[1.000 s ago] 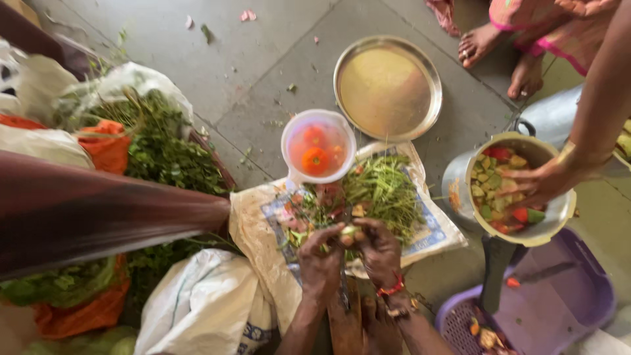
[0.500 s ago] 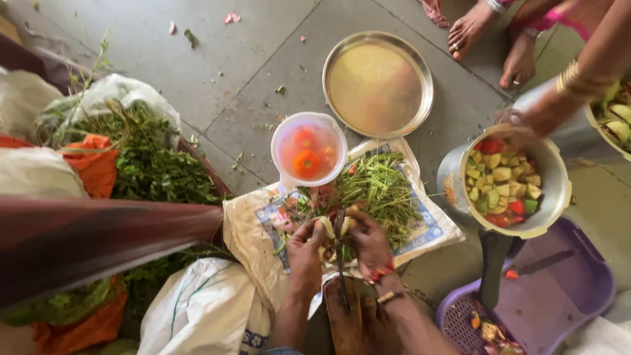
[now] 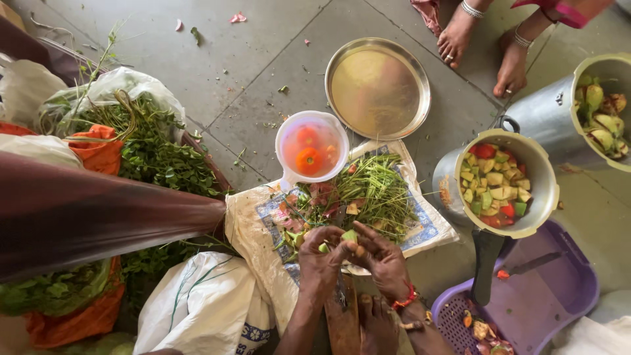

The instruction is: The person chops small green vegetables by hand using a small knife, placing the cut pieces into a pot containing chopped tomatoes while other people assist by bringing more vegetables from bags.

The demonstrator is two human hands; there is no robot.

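My left hand [image 3: 320, 258] and my right hand [image 3: 383, 258] meet over an upright blade fixed on a wooden board [image 3: 343, 314]. Together they pinch a small pale green vegetable piece [image 3: 349, 236] at the blade. A red bangle circles my right wrist. My foot rests on the board below. Just beyond my fingers lies a heap of green stems and peelings [image 3: 374, 189] on a sheet of paper [image 3: 430, 227].
A plastic jug of tomatoes [image 3: 311, 147], a steel plate [image 3: 377, 87], a pot of chopped vegetables [image 3: 503, 183], a second pot [image 3: 599, 112], a purple basket [image 3: 552, 292]. Leafy greens [image 3: 154, 151] in sacks at left. Another person's feet [image 3: 483, 46] at the top right.
The other person's hand has left the pot of chopped vegetables and is gone from view. My hands have closed together again on the green piece at the blade.
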